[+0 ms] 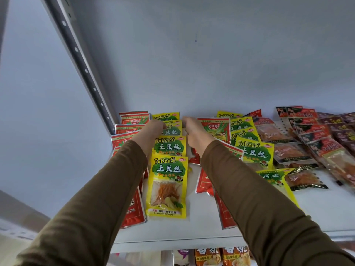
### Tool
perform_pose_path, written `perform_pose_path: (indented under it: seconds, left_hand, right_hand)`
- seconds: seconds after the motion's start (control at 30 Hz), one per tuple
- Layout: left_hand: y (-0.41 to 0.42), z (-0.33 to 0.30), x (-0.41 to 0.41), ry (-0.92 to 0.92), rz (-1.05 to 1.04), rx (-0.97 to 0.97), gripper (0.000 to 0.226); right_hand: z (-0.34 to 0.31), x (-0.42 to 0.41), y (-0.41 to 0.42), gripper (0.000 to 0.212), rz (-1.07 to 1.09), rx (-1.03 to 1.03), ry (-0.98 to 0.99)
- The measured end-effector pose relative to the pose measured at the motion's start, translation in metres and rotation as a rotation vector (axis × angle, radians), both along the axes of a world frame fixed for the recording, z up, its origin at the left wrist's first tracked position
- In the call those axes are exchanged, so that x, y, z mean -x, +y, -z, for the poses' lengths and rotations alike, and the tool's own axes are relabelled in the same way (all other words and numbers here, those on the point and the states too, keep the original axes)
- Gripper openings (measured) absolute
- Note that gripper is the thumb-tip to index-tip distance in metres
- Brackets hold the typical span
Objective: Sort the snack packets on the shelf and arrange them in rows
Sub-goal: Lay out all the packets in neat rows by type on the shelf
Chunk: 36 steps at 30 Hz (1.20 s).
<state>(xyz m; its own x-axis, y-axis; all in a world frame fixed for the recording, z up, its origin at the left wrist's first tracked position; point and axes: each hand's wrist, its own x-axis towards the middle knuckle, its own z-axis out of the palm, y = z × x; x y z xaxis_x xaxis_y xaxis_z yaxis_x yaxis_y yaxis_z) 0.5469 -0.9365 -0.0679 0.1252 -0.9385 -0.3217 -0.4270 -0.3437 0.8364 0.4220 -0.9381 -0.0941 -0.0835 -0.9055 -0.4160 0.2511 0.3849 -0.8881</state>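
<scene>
Both hands, the left hand (151, 129) and right hand (194, 134), reach to the back of the yellow-and-green plastic snack packet row (170, 150) at frame centre on the white shelf (192, 235); whether their fingers clamp a packet cannot be told. The sleeves hang just above the overlapping packets, so a careless pull back could probably drag the row askew into the red foil packets (214, 129).

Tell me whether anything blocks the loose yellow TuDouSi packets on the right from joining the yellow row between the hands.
Yes. A red packet lies between the right yellow TuDouSi packets and the yellow row. The right hand and its sleeve also cross that gap, over more red packets. The left hand rests at the row's far end.
</scene>
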Motion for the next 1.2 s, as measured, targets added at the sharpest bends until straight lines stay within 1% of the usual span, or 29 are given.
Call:
perform_pose_path:
  seconds: [0.07, 0.13, 0.17, 0.23, 0.27, 0.3, 0.33, 0.4, 0.47, 0.57, 0.63, 0.9, 1.03, 1.2]
  left_hand:
    - [0.007, -0.005, -0.002, -0.111, 0.093, 0.132, 0.047]
    - [0.025, -0.005, -0.007, -0.251, 0.261, 0.257, 0.053]
    - [0.039, -0.001, -0.010, -0.356, 0.383, 0.322, 0.054]
    - [0.070, 0.018, -0.016, -0.649, 0.607, 0.428, 0.060]
    - [0.087, 0.029, -0.018, -0.787, 0.677, 0.468, 0.064]
    - [0.104, 0.040, -0.019, -0.897, 0.714, 0.486, 0.068]
    - [0.118, 0.051, -0.018, -0.972, 0.736, 0.477, 0.071]
    - [0.139, 0.073, -0.015, -1.055, 0.745, 0.432, 0.075]
    - [0.147, 0.087, -0.010, -1.081, 0.676, 0.409, 0.076]
    - [0.147, 0.096, -0.005, -1.026, 0.556, 0.409, 0.076]
    - [0.146, 0.100, -0.002, -1.001, 0.525, 0.415, 0.076]
    - [0.143, 0.102, -0.005, -0.973, 0.516, 0.425, 0.076]
    - [0.142, 0.098, -0.007, -0.975, 0.557, 0.418, 0.075]
    - [0.143, 0.093, -0.011, -0.983, 0.553, 0.495, 0.072]
  right_hand:
    - [-0.006, 0.004, 0.005, 0.023, 0.006, 0.036, -0.036]
    - [-0.013, 0.007, 0.015, 0.038, -0.011, 0.050, -0.051]
    - [-0.014, 0.008, 0.018, 0.041, -0.038, 0.036, -0.057]
    - [-0.010, 0.009, 0.019, 0.029, -0.072, 0.006, -0.073]
    - [-0.006, 0.010, 0.019, 0.022, -0.073, -0.015, -0.077]
    - [-0.002, 0.009, 0.021, 0.023, -0.075, -0.029, -0.062]
    - [0.000, 0.008, 0.025, 0.029, -0.072, -0.039, -0.048]
    - [0.009, 0.003, 0.031, 0.038, -0.055, -0.066, -0.065]
    - [0.018, -0.001, 0.033, 0.042, -0.045, -0.080, -0.059]
    - [0.026, -0.008, 0.038, 0.046, -0.049, -0.085, -0.046]
    - [0.028, -0.012, 0.042, 0.044, -0.070, -0.100, -0.033]
    - [0.028, -0.014, 0.048, 0.047, -0.084, -0.117, -0.026]
    - [0.028, -0.015, 0.049, 0.056, -0.078, -0.120, -0.013]
    - [0.023, -0.015, 0.058, 0.054, -0.086, -0.100, 0.066]
